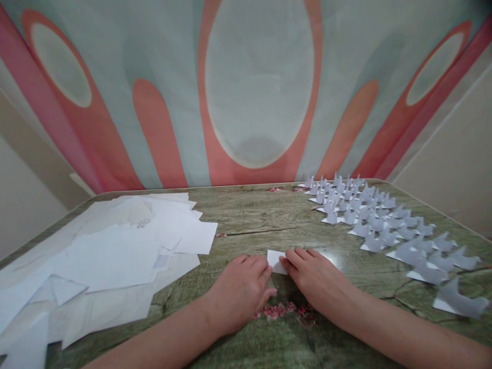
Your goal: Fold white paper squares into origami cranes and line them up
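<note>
A small white piece of folded paper lies on the table between my two hands. My right hand has its fingers bent and pressed together over the paper's right part, hiding it. At the paper's left edge, the curled fingers of my left hand touch it, with the thumb pointing right, low over the tabletop. Over on the right stand many small folded paper figures, set out in slanting rows. The nearest paper figure sits a little apart from the others.
A loose, overlapping pile of white paper sheets covers the table's left side. The wood-patterned tabletop has pink flower prints near my wrists. Behind its far edge hangs a coral and grey-green patterned backdrop.
</note>
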### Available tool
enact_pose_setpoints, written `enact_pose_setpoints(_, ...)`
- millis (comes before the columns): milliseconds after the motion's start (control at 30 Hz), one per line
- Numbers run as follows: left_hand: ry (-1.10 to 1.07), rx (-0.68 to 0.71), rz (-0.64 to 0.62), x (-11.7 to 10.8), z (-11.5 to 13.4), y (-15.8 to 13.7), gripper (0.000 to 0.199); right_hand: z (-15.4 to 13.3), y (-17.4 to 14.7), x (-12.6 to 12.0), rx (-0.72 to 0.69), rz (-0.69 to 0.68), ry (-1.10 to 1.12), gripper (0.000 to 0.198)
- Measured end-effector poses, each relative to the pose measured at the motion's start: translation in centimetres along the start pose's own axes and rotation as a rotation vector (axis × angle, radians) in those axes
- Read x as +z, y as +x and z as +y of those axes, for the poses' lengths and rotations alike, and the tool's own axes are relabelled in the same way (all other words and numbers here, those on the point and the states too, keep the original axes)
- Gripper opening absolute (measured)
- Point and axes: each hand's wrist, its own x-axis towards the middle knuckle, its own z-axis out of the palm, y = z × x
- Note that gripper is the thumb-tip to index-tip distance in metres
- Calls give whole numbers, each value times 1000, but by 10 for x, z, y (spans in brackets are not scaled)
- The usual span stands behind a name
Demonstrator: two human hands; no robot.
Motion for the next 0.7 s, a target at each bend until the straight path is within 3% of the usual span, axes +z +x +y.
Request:
enact_pose_setpoints(233, -34, -5, 4, -3, -2, 0, 26, 2, 1, 1, 0, -16, -3, 13)
enact_pose_setpoints(400, -231, -25, 61, 2, -15, 1, 21, 1, 1, 2, 0, -6, -10, 17)
enact_pose_setpoints(533, -371, -88, 164, 14, -28, 4, 32, 1, 0, 4, -6, -4, -2, 18)
enact_pose_setpoints(700, -405, -21, 128, 24, -31, 6, 40, 0, -1, 4, 19, -6, 17, 22)
